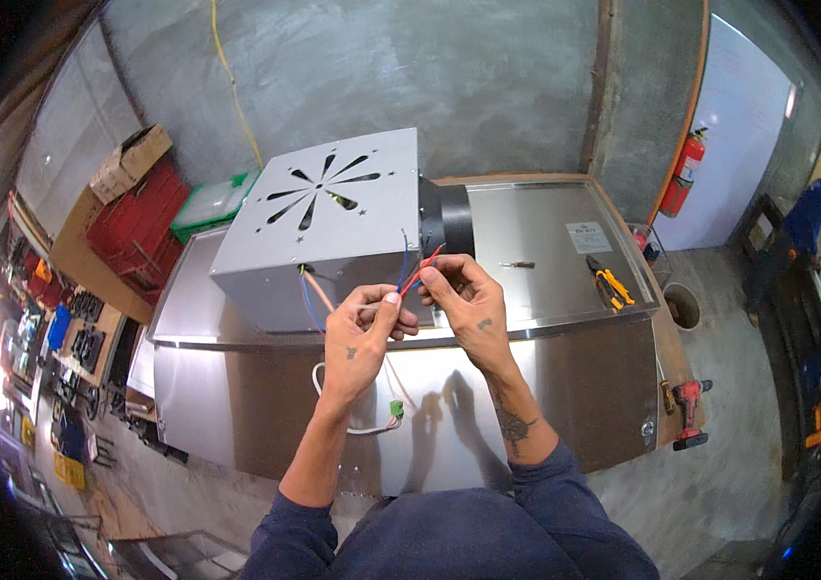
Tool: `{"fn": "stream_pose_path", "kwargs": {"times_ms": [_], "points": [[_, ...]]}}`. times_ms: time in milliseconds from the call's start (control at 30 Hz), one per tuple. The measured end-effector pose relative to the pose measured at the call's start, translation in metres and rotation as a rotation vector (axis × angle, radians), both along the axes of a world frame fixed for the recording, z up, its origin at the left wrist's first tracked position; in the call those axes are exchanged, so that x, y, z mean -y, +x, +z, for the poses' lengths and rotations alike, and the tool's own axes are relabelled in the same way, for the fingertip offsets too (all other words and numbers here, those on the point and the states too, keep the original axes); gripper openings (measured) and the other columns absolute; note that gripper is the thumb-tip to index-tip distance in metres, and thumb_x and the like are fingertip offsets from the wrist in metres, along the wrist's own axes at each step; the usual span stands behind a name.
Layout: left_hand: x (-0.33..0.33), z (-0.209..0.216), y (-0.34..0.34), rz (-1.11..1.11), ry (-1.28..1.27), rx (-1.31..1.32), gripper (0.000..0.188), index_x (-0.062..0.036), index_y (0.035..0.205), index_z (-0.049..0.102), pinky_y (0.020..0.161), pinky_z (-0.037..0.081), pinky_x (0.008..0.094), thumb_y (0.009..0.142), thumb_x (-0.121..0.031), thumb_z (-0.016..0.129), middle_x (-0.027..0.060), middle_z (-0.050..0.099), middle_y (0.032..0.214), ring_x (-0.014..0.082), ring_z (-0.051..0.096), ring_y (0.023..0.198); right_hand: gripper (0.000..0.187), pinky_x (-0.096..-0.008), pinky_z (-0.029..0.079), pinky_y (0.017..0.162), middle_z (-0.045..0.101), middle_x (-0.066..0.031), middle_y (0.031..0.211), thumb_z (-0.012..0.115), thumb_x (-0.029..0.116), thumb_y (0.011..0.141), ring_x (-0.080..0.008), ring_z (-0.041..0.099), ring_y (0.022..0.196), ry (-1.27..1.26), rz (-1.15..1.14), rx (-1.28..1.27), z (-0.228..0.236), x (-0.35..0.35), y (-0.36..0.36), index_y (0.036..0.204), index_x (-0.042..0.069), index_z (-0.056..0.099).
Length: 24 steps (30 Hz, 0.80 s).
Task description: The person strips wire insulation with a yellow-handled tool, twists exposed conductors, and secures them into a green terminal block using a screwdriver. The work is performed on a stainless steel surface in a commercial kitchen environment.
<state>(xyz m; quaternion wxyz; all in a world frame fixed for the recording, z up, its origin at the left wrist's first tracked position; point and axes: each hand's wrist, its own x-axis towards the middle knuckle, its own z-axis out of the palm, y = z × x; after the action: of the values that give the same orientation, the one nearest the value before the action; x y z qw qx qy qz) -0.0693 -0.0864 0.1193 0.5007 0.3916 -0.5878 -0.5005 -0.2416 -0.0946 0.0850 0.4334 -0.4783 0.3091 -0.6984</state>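
My left hand [364, 333] is closed in a pinch on thin wires, with a pale cable at its fingers. Close beside it, my right hand [465, 304] pinches a red wire [432, 257] whose end sticks up past the fingertips. A thin blue wire [405, 249] rises between the two hands. Exact grip points are partly hidden by the fingers. Just beyond stands a grey metal box [280, 290] with petal-shaped slots in its top. More wires leave its front by a hole. Below my left hand hangs a white cable with a green connector [397, 410].
The box sits on a stainless steel surface [526, 227], a black round duct [456, 217] at its right. Further right lie a small screwdriver [518, 265] and yellow-handled pliers [613, 287]. A red drill [689, 414] rests by the right edge. A fire extinguisher [685, 174] hangs behind.
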Motion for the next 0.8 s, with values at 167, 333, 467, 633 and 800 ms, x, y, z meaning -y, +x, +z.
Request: {"fn": "stream_pose_path", "kwargs": {"times_ms": [167, 333, 467, 633, 800], "points": [[-0.003, -0.027, 0.025, -0.026, 0.012, -0.094, 0.021, -0.0004, 0.127, 0.057, 0.077, 0.053, 0.0242, 0.111, -0.011, 0.063, 0.0099, 0.073, 0.106, 0.0102, 0.068, 0.089, 0.018, -0.0272, 0.059, 0.082, 0.074, -0.0053, 0.104, 0.075, 0.016, 0.107, -0.0112, 0.069, 0.091, 0.04, 0.055, 0.015, -0.007, -0.007, 0.025, 0.114, 0.0, 0.07], [-0.019, -0.021, 0.014, 0.101, -0.192, -0.036, 0.02, -0.0018, 0.121, 0.068, 0.073, 0.045, 0.0203, 0.106, -0.014, 0.074, 0.0003, 0.069, 0.102, 0.004, 0.058, 0.086, 0.019, -0.0239, 0.053, 0.082, 0.07, -0.001, 0.098, 0.074, 0.019, 0.107, -0.0062, 0.062, 0.091, 0.081, 0.089, -0.063, -0.018, -0.02, 0.027, 0.11, 0.001, 0.07], [-0.027, -0.028, 0.018, 0.173, -0.178, 0.148, 0.023, 0.0005, 0.117, 0.077, 0.083, 0.053, 0.0247, 0.104, -0.018, 0.078, 0.0018, 0.075, 0.102, 0.0083, 0.066, 0.093, 0.021, -0.0293, 0.054, 0.083, 0.07, -0.0033, 0.1, 0.073, 0.022, 0.108, -0.0098, 0.063, 0.094, 0.026, 0.064, -0.1, -0.028, -0.026, 0.028, 0.109, 0.001, 0.07], [-0.036, -0.043, 0.042, 0.195, -0.212, 0.278, 0.022, -0.0003, 0.12, 0.075, 0.078, 0.052, 0.0245, 0.107, -0.019, 0.074, 0.0021, 0.075, 0.098, 0.0092, 0.066, 0.088, 0.024, -0.0367, 0.057, 0.085, 0.074, -0.0122, 0.102, 0.068, 0.025, 0.109, -0.0214, 0.071, 0.092, 0.041, -0.377, -0.508, -0.066, 0.012, -0.064, 0.113, 0.002, 0.072], [-0.05, -0.047, 0.049, 0.227, -0.108, 0.238, 0.018, -0.0012, 0.108, 0.075, 0.076, 0.05, 0.0255, 0.109, -0.018, 0.071, 0.002, 0.073, 0.094, 0.0087, 0.065, 0.086, 0.063, -0.0606, 0.054, 0.095, 0.066, -0.0269, 0.13, 0.068, 0.054, 0.101, -0.048, 0.065, 0.118, 0.707, -1.055, -1.748, -0.143, 0.037, -0.271, 0.134, 0.0, 0.063]]}}
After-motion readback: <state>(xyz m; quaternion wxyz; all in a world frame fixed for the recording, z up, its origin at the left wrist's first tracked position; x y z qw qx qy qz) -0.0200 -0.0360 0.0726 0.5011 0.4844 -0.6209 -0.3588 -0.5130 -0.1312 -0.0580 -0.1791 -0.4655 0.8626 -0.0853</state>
